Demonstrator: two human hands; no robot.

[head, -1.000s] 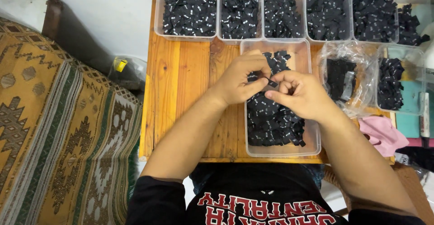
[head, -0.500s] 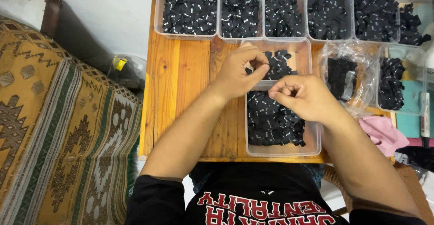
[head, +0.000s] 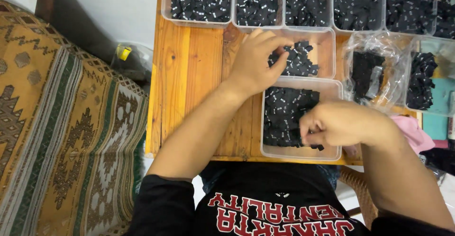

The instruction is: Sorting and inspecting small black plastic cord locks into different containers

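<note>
My left hand (head: 258, 60) reaches into the farther clear plastic tray (head: 327, 39), its fingertips on a small pile of black fabric labels (head: 296, 60). My right hand (head: 339, 122) hovers over the nearer clear tray (head: 332, 153), fingers curled and pinching a black label at its lower edge. That nearer tray holds a thick heap of black labels (head: 284, 115). Both trays sit on a wooden table (head: 189, 84).
A row of several clear trays full of black labels (head: 258, 1) lines the table's far edge. Plastic bags of labels (head: 372, 75) lie at the right, beside a pink cloth (head: 412, 131). A patterned rug (head: 61, 136) covers the floor at left.
My hands, which were together over the trays, have parted: the left moved up into the farther tray, the right dropped toward the near tray's front edge.
</note>
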